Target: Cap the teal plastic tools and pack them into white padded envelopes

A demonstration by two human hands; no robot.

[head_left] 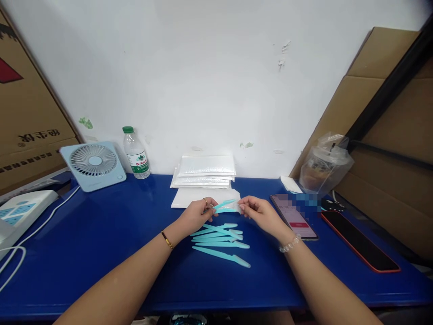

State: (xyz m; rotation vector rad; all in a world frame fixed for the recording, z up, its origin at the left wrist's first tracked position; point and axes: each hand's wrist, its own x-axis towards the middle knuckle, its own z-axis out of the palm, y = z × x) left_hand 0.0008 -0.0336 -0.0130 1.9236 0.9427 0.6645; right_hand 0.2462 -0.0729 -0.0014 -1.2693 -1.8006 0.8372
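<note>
The left hand (199, 214) pinches two turquoise razors (225, 210) over the counter (84, 239), and the right hand (263, 215) grips the edge of a clear bag (233, 205); whether it surrounds them I cannot tell. Loose razors (216, 244) lie just nearer, white envelopes (206, 167) farther away. A bottle (138, 158) stands far left.
</note>
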